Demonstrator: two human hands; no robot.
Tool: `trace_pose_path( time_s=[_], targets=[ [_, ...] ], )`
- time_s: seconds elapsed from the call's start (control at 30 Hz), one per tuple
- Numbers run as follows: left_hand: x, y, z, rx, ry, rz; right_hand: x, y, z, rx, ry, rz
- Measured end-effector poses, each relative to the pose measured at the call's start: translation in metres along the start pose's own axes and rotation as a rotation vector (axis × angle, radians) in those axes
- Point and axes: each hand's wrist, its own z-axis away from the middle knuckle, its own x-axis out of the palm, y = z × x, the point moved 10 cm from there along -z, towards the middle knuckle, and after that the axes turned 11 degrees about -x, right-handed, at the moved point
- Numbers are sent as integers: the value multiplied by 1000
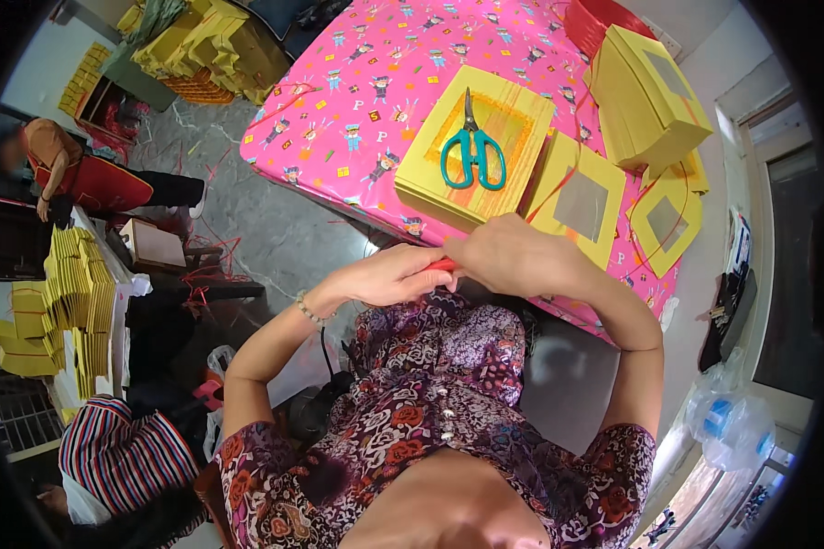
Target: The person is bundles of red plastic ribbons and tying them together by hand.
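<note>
One red ribbon (442,264): a small bit showed between the left hand (389,276) and the right hand (517,254), in front of the person's chest and near the edge of the pink table (325,133).
Left grip: thumb and fingers pinched the ribbon.
Right grip: the hand was curled with its back up, and it met the left one. Its fingertips were hidden, so I could not tell what it gripped.
Left wrist: it wore a bracelet (311,311) of beads.
Yellow pile (415,183): it lay on the table just past the hands.
Green scissors (473,157): they lay on top of the pile, with the blades pointing away from the person.
Window box (577,206): it lay just right of the pile. It was yellow, with a gray window.
Tall stack (645,119): it stood more to the right, and it was yellow too.
Red roll (604,16): it sat at the far right corner.
Shirt (430,366): it had flowers on it.
Far left: one person wore a red apron (110,188). Another wore a striped top (128,453). Yellow stacks (81,293) stood between them.
Floor (284,238): it was gray.
</note>
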Motion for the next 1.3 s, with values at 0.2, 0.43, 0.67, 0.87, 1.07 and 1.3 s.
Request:
trace_pose_path(
  time_s=[0.2, 0.43, 0.67, 0.87, 1.07, 1.3],
  targets=[
    [-37, 14, 19, 85, 339, 14, -68, 13, 41, -22, 410, -66],
    [-57, 17, 23, 258, 726, 284, -83, 64, 63, 100, 955, -406],
    [-59, 25, 19, 218, 985, 151, -46, 55, 20, -49, 1382, -769],
    [-60, 31, 23, 405, 1178, 4, -41, 41, 7, -69, 1514, -859],
    [-63, 6, 33, 601, 1129, 590, -66, -3, -2, -91, 1402, -521],
    [-78, 82, 125, 854, 1113, 632, -16, -23, -44, -294, 1101, -547]
  ],
)
